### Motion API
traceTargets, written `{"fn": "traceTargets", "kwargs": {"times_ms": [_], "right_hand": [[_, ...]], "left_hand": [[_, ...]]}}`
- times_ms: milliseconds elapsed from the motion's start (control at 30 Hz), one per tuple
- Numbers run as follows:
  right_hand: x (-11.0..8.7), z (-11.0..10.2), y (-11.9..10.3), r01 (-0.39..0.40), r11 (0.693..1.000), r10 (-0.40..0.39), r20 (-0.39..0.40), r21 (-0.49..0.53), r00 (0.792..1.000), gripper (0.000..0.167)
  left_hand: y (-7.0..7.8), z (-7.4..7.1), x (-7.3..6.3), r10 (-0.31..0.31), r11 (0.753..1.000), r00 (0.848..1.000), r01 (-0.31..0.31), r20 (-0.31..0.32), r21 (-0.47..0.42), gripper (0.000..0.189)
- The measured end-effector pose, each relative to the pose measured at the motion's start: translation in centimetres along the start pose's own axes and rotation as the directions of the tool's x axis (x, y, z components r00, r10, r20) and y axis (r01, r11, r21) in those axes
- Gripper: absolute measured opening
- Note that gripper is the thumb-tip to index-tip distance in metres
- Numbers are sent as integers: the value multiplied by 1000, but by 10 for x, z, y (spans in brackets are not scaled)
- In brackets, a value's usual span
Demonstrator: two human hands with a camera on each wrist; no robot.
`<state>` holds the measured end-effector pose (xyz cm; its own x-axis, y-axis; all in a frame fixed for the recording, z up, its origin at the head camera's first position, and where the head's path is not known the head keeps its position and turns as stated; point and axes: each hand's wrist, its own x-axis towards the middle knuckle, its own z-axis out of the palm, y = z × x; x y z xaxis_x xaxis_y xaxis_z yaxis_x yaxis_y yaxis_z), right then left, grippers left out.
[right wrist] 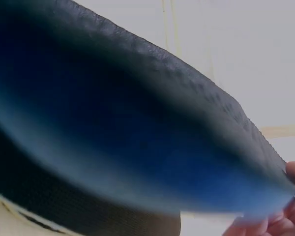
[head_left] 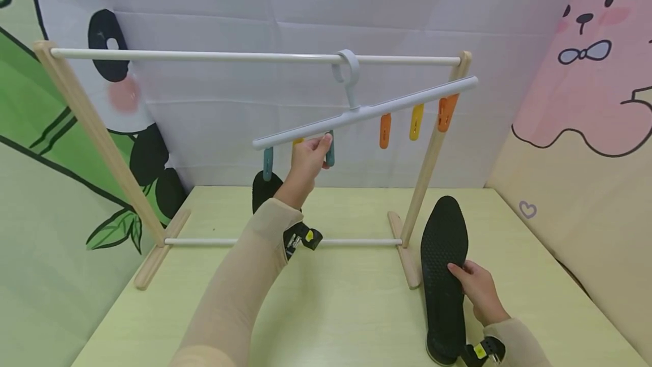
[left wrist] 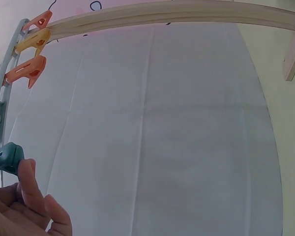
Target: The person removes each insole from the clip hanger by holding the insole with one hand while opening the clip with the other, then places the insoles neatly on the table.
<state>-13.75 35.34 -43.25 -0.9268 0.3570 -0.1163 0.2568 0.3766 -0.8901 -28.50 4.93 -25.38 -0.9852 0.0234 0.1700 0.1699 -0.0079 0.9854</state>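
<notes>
A white clip hanger (head_left: 367,111) hooks over the rack's top bar and tilts, its left end lower. My left hand (head_left: 305,163) pinches a teal clip (head_left: 330,149) under the bar, and the left wrist view shows that teal clip (left wrist: 9,158) between thumb and finger. My right hand (head_left: 481,290) grips the edge of a black insole (head_left: 444,259) above the table at right. Up close, the insole's blurred blue face (right wrist: 128,132) fills the right wrist view. Another black insole (head_left: 264,190) is below the leftmost teal clip (head_left: 267,163), partly hidden by my left arm.
Orange clips (head_left: 385,131) and a yellow clip (head_left: 416,122) hang along the hanger's right half. The rack has wooden legs (head_left: 102,140), a white top bar (head_left: 204,57) and a lower bar (head_left: 204,241). It stands on a pale table (head_left: 356,310) before a cloth backdrop.
</notes>
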Motion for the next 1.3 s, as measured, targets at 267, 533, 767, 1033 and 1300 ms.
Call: {"fn": "traceTargets", "kwargs": {"times_ms": [267,533,767,1033,1300], "right_hand": [[0,-3,-4,-5,999,4,8,50,1000,50],[1,-8,-2,1,998,-1,7,70,1000,48],[4,-13,4,-4,1000,4,-1,5,1000,49],[6,-24,8,-7,1000,7,8,-20,1000,50],[5,-32,15,-42,999,42,16,-1,999,51]], "left_hand": [[-1,0,1,-18,1000,1000,18,-2,-3,36],[-3,-1,2,-25,1000,1000,25,1,1,37],[-3,-2,2,-18,1000,1000,18,-1,-1,37],[-2,-2,2,-19,1000,1000,19,2,-1,37],[-1,-1,2,-18,1000,1000,18,11,3,36]]}}
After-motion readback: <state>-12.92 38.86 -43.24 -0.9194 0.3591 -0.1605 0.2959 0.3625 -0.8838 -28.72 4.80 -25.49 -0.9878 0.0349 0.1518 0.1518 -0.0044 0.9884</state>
